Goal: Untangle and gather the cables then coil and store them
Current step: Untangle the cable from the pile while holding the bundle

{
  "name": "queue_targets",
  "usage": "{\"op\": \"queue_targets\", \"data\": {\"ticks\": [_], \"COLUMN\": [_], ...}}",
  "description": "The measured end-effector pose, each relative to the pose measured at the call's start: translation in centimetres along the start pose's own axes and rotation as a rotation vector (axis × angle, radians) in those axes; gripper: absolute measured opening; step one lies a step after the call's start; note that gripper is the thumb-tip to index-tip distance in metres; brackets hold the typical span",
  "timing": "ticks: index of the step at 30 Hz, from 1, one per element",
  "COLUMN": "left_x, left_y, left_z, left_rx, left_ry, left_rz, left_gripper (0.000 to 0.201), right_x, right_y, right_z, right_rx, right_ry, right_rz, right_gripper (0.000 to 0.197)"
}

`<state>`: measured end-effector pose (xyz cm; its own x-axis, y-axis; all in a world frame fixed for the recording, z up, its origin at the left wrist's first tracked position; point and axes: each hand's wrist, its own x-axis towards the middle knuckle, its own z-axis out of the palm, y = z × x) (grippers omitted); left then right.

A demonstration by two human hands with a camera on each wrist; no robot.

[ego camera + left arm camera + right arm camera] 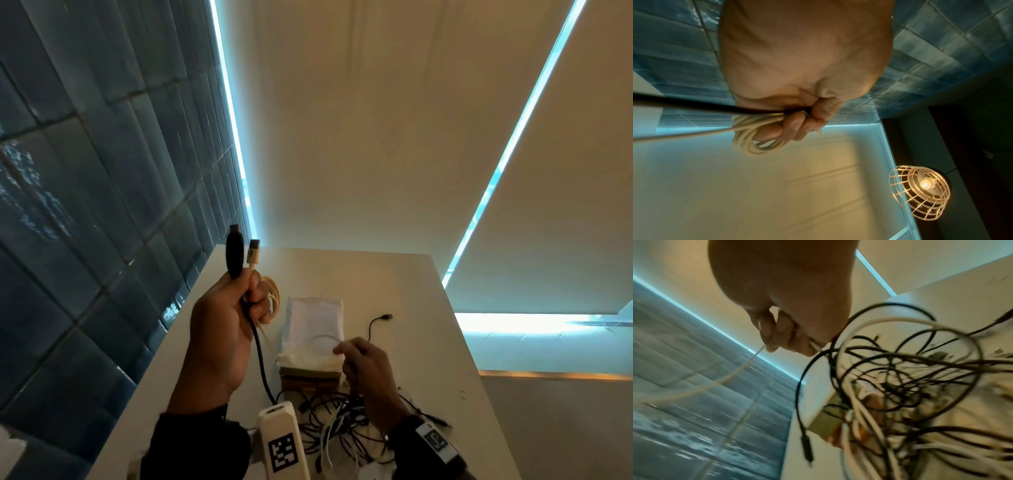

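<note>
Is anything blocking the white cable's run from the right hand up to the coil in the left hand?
Nothing visible does. The white cable arcs freely over the white pouch from the right hand to the coil held in the left hand. Behind the right hand, though, it leads into the tangled pile, which may snag it.

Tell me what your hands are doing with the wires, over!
Left hand grips white coil plus black cable, raised. Right hand pinches white strand. Tangled pile on table, still snarled.
</note>
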<state>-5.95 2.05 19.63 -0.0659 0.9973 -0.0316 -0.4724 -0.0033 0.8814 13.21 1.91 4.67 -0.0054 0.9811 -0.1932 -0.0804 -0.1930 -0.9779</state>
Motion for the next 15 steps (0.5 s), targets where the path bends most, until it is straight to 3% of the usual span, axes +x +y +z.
{"op": "queue_targets", "data": {"ticks": [6, 11, 15], "left_x": [-0.2, -0.4, -0.3], "left_y": [-2.4, -3.0, -2.4], "left_z": [1.3, 1.7, 1.4], "left_rx": [0.118, 0.139, -0.157], "left_ry": [0.026, 0.105, -0.010], "left_rz": [-0.145, -0.181, -0.246], "left_gripper": [0.030, 0.028, 0.020], "right_x": [-1.7, -3.0, -3.1], "right_y": [-6.2, -7.7, -7.0], "right_z": [2.5, 3.6, 3.5], "right_rx": [0.177, 0.212, 0.205], "right_ry": [-0.093, -0.256, -0.383], "right_rz": [-0.237, -0.350, -0.291], "right_gripper": [0.021, 0.017, 0.017]}}
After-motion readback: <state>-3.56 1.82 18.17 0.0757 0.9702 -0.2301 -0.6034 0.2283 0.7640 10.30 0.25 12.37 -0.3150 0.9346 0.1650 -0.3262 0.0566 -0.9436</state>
